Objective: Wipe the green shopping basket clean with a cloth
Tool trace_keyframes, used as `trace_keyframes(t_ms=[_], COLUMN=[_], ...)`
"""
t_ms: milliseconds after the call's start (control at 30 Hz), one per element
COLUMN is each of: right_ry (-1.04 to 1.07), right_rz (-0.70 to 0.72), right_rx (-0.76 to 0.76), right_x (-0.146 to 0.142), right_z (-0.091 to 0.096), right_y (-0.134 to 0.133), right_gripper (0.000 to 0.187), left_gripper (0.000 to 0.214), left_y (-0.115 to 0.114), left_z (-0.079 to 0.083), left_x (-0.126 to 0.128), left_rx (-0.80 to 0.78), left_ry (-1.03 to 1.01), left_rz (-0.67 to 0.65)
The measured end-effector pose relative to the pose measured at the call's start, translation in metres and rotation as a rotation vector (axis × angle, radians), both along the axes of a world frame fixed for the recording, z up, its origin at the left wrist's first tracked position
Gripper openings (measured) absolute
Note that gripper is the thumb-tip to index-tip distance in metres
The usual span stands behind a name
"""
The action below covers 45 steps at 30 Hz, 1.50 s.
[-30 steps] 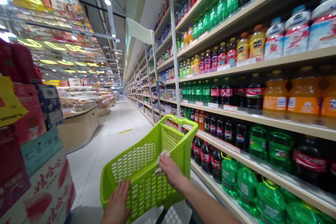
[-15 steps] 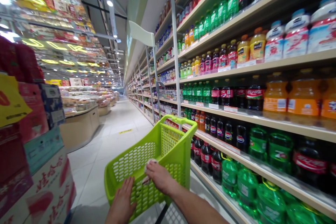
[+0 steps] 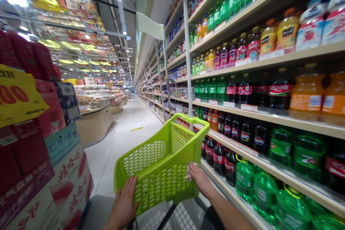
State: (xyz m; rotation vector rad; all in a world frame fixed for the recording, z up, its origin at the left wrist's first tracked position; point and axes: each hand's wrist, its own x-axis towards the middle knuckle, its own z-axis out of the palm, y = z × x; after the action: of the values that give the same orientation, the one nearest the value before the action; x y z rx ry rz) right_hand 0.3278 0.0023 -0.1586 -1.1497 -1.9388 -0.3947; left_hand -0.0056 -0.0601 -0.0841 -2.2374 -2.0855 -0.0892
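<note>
A bright green plastic shopping cart [image 3: 153,183] with a perforated basket stands in front of me. My left hand [image 3: 127,198] lies against the near left corner of the basket, fingers stretched out over its rim. Nothing shows in that hand. At the right end of the same side, my right hand [image 3: 201,179] presses a crumpled whitish cloth [image 3: 188,173] to the basket wall. Most of the cloth is covered by the fingers. The basket's raised handle [image 3: 192,118] points toward the shelves.
Tall shelves [image 3: 226,106] of drink bottles run along the right, close to the cart. Stacked cartons [image 3: 64,183] with a yellow price sign [image 3: 21,95] stand at the left. Beyond them are a rounded display counter [image 3: 95,125] and a tiled aisle [image 3: 126,140].
My right hand has slid the cloth rightward along the basket's side, from its middle to its right end. My left hand stays at the left corner. The view has turned slightly left.
</note>
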Motion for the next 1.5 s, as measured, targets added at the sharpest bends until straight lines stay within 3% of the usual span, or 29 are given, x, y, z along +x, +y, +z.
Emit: trace_keyframes(t_ms=[67, 200, 267, 333, 433, 500, 567, 700, 767, 867, 933, 1133, 1167, 1233, 1300, 1367, 1433, 1500], right_ry=[0.036, 0.163, 0.178, 0.156, 0.095, 0.077, 0.108, 0.155, 0.098, 0.001, -0.022, -0.044, -0.074, -0.162, -0.247, -0.259, -0.183, -0.075], right_rz=[0.031, 0.029, 0.021, 0.027, 0.048, 0.086, 0.105, 0.107, 0.14, 0.198, 0.225, 0.329, 0.337, 0.338, 0.313, 0.28, 0.26, 0.238], right_rx=[0.027, 0.188, 0.22, 0.202, 0.099, 0.024, 0.007, 0.093, 0.113, 0.084, 0.065, 0.116, 0.104, 0.042, -0.039, -0.067, -0.004, 0.096], right_x=[-0.01, -0.034, -0.049, -0.065, -0.088, -0.098, -0.108, -0.128, -0.137, -0.149, -0.157, -0.206, -0.214, -0.221, -0.216, -0.199, -0.175, -0.154], right_z=[0.001, 0.062, 0.077, 0.061, 0.008, -0.011, -0.002, 0.038, 0.03, -0.009, -0.02, 0.038, 0.037, 0.016, -0.015, -0.031, -0.023, 0.004], right_y=[-0.01, -0.008, -0.004, -0.007, -0.026, -0.039, -0.045, -0.037, -0.035, -0.045, -0.055, -0.057, -0.056, -0.055, -0.058, -0.06, -0.061, -0.057], right_gripper=[0.037, 0.042, 0.042, 0.043, 0.046, 0.044, 0.043, 0.04, 0.035, 0.027, 0.025, 0.028, 0.026, 0.021, 0.016, 0.014, 0.018, 0.026], left_gripper=[0.073, 0.072, 0.073, 0.075, 0.079, 0.08, 0.079, 0.079, 0.082, 0.086, 0.088, 0.087, 0.086, 0.085, 0.085, 0.086, 0.087, 0.086], left_y=[0.0, -0.003, -0.005, -0.008, -0.008, -0.006, -0.005, -0.005, -0.006, -0.007, -0.008, -0.007, -0.007, -0.006, -0.006, -0.007, -0.01, -0.013], left_z=[0.002, 0.005, 0.006, 0.007, 0.011, 0.012, 0.009, -0.002, -0.006, -0.007, -0.007, -0.011, -0.013, -0.015, -0.015, -0.012, -0.007, -0.001], left_x=[-0.003, -0.004, -0.003, -0.001, -0.004, -0.011, -0.02, -0.037, -0.04, -0.041, -0.041, -0.047, -0.048, -0.051, -0.052, -0.05, -0.044, -0.034], left_rx=[-0.019, -0.027, -0.028, -0.038, -0.075, -0.076, -0.049, -0.016, -0.027, -0.055, -0.063, -0.065, -0.061, -0.065, -0.076, -0.082, -0.089, -0.097], left_ry=[-0.017, -0.04, -0.048, -0.065, -0.114, -0.145, -0.15, -0.134, -0.152, -0.191, -0.22, -0.304, -0.314, -0.326, -0.325, -0.308, -0.27, -0.215], left_rz=[-0.006, -0.035, -0.057, -0.077, -0.107, -0.121, -0.074, 0.046, 0.034, 0.006, -0.018, -0.073, -0.074, -0.077, -0.08, -0.079, -0.052, -0.01])
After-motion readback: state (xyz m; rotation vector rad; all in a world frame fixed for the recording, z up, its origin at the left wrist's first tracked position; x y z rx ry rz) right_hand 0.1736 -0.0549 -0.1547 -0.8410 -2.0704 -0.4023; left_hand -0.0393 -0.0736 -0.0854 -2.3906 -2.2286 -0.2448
